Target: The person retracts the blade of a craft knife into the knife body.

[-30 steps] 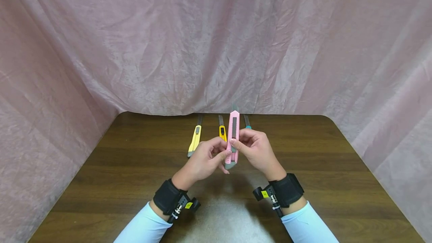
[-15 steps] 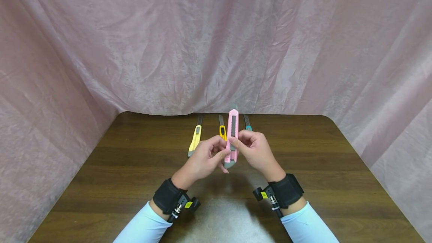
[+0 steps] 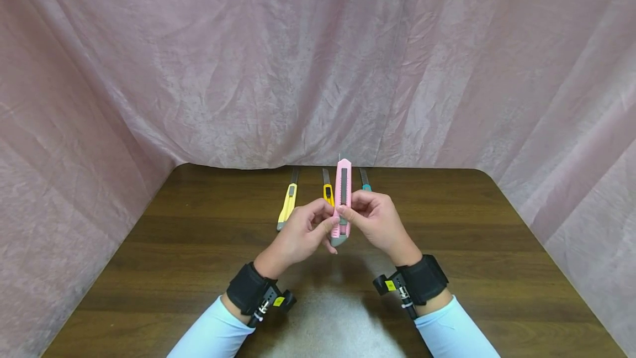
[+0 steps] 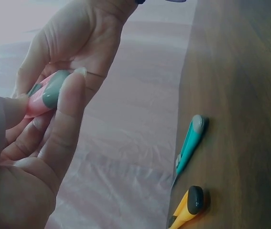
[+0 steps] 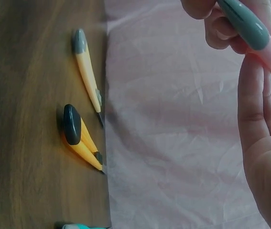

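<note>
We've got both hands up over the table (image 3: 199, 269): left hand (image 3: 298, 239) and right hand (image 3: 380, 224) both pinching the pink utility knife (image 3: 342, 195), long axis pointing away from us. Pale yellow knife (image 3: 287, 206), orange-yellow knife (image 3: 328, 192) and teal knife (image 3: 365, 181) lie just behind, nothing blocking.

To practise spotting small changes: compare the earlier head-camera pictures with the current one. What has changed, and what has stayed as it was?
The blade tip showing above the pink utility knife has drawn back into the body; only a sliver shows now. Both the left hand and right hand still hold the knife upright, barely shifted. The pale yellow knife, orange-yellow knife and teal knife stayed on the table.
</note>
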